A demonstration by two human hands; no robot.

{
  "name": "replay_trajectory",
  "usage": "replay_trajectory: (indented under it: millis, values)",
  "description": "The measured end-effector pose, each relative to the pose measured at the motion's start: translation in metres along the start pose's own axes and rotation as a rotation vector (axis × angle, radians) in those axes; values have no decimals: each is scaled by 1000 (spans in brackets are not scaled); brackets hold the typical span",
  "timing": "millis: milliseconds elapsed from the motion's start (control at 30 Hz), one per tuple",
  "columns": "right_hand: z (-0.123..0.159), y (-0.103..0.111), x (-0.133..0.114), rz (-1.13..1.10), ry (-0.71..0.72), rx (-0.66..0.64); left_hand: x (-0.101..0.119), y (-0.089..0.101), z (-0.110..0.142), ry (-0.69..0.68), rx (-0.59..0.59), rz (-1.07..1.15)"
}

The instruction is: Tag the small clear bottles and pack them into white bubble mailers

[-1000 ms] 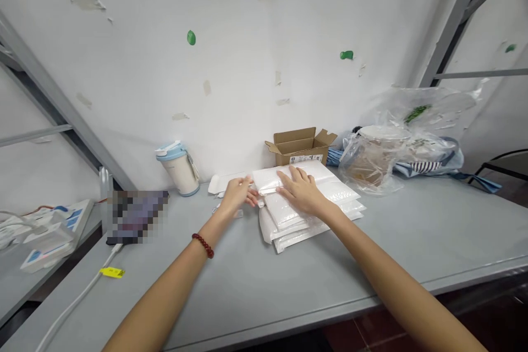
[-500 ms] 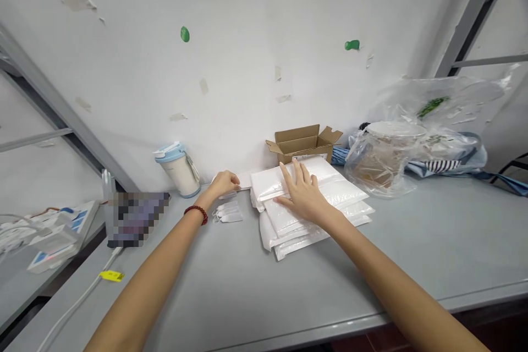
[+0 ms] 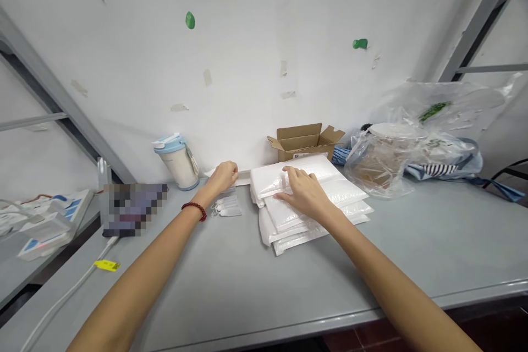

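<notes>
A stack of white padded bubble mailers [image 3: 330,198] lies on the grey table [image 3: 256,280]. My right hand [image 3: 303,190] rests on top of the stack, fingers curled at the edge of the top mailer. My left hand [image 3: 223,175] reaches to the back of the table, its fingers closed on a flat white sheet [image 3: 241,179] lying beside the stack. A few small clear tags [image 3: 226,209] lie on the table just below that hand. A red bead bracelet [image 3: 193,209] is on my left wrist.
An open cardboard box [image 3: 305,140] stands behind the stack by the wall. A blue-lidded cup [image 3: 177,159] is at the left. Crumpled clear plastic bags [image 3: 396,154] with containers sit at the right. A power strip [image 3: 45,225] and white cable [image 3: 78,297] lie far left.
My left hand left the stack's edge and moved back-left to the white sheet. My right hand slid a little and curled its fingers on the top mailer. The small tags came into view.
</notes>
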State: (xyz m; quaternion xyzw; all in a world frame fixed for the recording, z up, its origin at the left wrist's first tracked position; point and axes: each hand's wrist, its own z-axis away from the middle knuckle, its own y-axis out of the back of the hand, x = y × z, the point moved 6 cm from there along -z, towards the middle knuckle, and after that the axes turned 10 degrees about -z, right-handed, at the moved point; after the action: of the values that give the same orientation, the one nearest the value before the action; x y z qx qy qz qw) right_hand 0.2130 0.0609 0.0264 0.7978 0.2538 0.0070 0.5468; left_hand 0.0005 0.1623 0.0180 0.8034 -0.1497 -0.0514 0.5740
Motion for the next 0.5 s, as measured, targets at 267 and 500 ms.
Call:
replay_trajectory:
  millis: [267,500]
  values:
    - [0,1,1,16,22,20,-17,42,29,182,275,144]
    - [-1,-4,1,71,67,102,-22,57,87,277,603,423]
